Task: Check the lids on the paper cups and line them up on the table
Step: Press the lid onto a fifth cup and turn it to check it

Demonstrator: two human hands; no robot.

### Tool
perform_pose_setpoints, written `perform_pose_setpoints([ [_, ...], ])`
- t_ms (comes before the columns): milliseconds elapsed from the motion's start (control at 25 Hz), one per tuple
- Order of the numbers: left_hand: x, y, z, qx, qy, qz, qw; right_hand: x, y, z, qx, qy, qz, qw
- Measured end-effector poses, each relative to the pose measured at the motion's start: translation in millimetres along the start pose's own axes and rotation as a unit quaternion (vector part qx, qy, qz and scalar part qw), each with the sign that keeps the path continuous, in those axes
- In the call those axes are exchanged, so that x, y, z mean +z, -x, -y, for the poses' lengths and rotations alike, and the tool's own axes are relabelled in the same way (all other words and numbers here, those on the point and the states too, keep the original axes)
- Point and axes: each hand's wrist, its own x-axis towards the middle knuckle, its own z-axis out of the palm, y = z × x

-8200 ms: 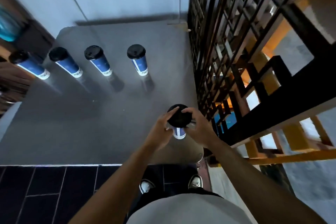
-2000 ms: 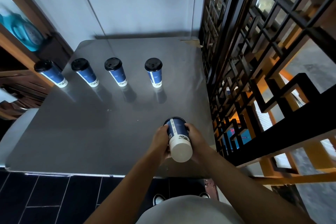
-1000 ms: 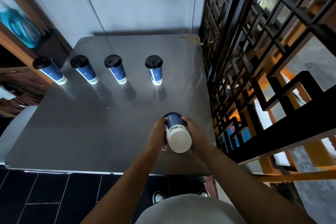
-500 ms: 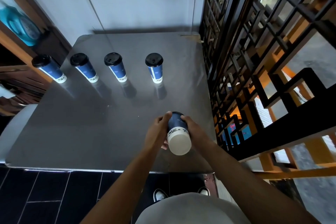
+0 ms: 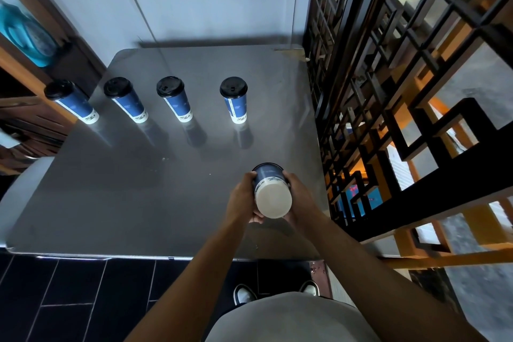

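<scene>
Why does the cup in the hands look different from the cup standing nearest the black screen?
The held cup is upside down, showing its white bottom; the standing cup is upright, showing its black lid. The held cup is gripped by the left hand and right hand; the standing cup rests untouched on the table. Both are blue with a white band.

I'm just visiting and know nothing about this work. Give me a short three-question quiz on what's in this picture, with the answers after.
1. How many cups stand in the row on the table?
2. True or false: the held cup is upright, lid toward the camera.
3. Which hands grip the held cup? A) left hand only B) right hand only C) both

Key:
1. Four: first cup, second cup, third cup, fourth cup, all with black lids.
2. False. It is turned over; its white base faces the camera.
3. C. The left hand and right hand grip its sides.
</scene>
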Motion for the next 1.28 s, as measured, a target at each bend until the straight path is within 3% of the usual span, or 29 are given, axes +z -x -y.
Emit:
perform_pose_setpoints([
  [80,1.5,-6.0,-3.3,0.027,0.022,-0.019,0.999,-0.3,-5.1,-2.2,-0.010,0.036,0.003,0.999],
  [200,5.4,-7.3,-5.8,-0.002,0.029,-0.051,0.998,-2.0,-8.4,-1.8,-0.030,0.088,0.018,0.995],
  [480,6.5,-5.6,-10.6,-0.033,0.072,0.039,0.996,-4.6,3.3,11.0,-0.086,0.170,0.038,0.981],
  [880,15.6,4.3,-4.6,-0.034,0.168,0.015,0.985,-8.6,0.5,8.4,0.002,0.081,0.005,0.997],
  [1280,15.9,7.0,-2.0,-0.052,0.054,0.024,0.997,-13.8,0.4,15.6,-0.015,0.088,0.010,0.996],
])
